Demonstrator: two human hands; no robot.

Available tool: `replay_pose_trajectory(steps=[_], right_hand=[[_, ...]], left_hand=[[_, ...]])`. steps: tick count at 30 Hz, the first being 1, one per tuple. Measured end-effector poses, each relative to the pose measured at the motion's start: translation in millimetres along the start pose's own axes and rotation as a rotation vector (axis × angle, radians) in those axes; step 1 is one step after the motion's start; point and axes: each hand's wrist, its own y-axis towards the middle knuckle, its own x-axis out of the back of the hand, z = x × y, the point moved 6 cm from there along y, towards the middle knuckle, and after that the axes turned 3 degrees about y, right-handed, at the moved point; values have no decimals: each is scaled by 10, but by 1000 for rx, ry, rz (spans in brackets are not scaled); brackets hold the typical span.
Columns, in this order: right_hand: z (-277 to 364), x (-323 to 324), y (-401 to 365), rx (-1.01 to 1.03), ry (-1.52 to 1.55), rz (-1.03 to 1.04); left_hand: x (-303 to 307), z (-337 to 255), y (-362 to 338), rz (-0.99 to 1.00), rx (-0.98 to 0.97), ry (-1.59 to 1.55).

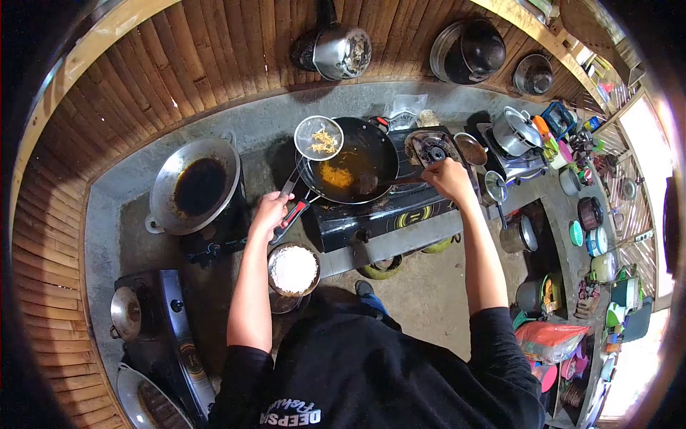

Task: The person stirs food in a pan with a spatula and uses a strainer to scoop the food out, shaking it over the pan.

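My left hand [270, 213] is closed around the handle of a mesh strainer [319, 138], beside the red-and-black handle [296, 211] of a frying pan. Golden strips [323, 142] lie in the strainer, over the pan's left rim. The dark frying pan [371, 150] sits on a black gas stove [379, 227] and holds oil with an orange clump [336, 174] in it. My right hand [449, 179] grips the handle of a dark spatula [368, 184], whose blade is down in the oil. Below my left hand stands a bowl of white shreds [294, 270].
A wok with dark liquid [200, 187] stands at the left. To the right are an uncovered burner [432, 149], a small brown-filled pan [471, 150], a ladle [494, 187] and a lidded pot [516, 131]. Pots [343, 51] hang on the bamboo wall.
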Motion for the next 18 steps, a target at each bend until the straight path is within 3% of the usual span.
replay_pose_trajectory(steps=[18], right_hand=[[71, -824, 9, -160, 302, -37]], left_hand=[[89, -61, -129, -34, -15, -14]])
